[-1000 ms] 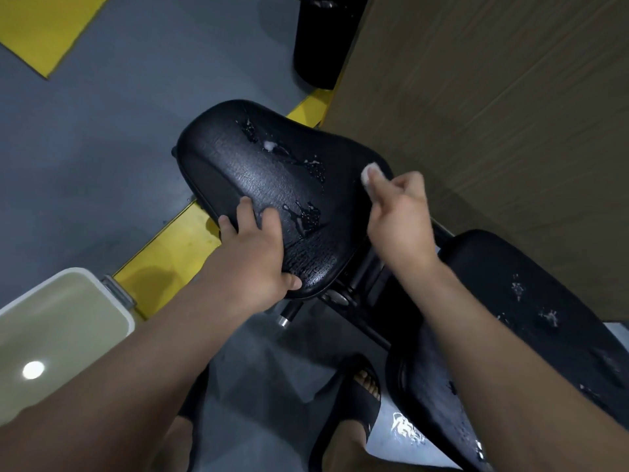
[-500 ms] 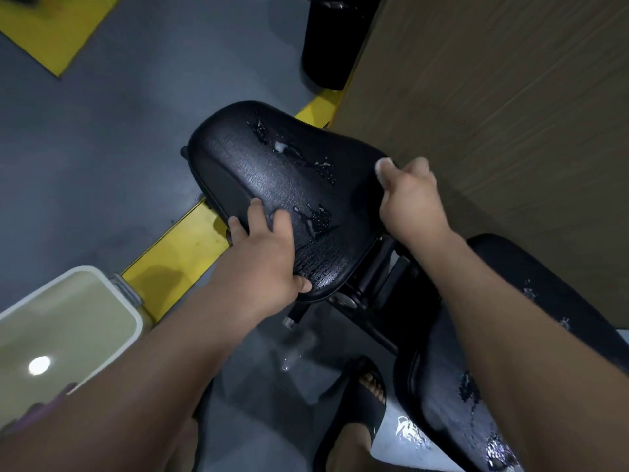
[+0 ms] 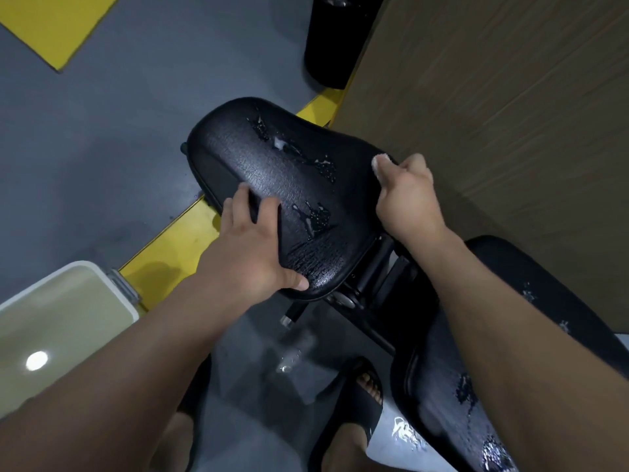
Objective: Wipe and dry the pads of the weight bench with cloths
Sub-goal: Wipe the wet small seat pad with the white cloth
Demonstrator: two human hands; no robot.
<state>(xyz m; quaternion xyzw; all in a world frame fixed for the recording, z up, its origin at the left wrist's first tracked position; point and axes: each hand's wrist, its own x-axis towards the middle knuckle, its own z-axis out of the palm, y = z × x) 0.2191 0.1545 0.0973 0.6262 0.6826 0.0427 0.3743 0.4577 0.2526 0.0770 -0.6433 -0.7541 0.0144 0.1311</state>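
The black seat pad [image 3: 272,172] of the weight bench fills the middle of the head view, with water drops and streaks on its cracked surface. My left hand [image 3: 252,247] grips its near left edge, fingers on top and thumb at the lower rim. My right hand [image 3: 405,195] sits at the pad's right edge, curled round a small white cloth [image 3: 379,161] of which only a tip shows. The long back pad [image 3: 551,321], also wet, runs off to the lower right under my right forearm.
A white bin [image 3: 85,277] with water stands at lower left. A black cylinder [image 3: 333,39] stands at the top, beside a wooden wall [image 3: 510,97]. Yellow floor stripes [image 3: 163,253] cross the grey floor. My sandalled foot [image 3: 357,393] is under the bench frame [image 3: 371,287].
My right hand with the cloth has moved from over the seat pad to its right edge. The left hand keeps its grip on the near left edge.
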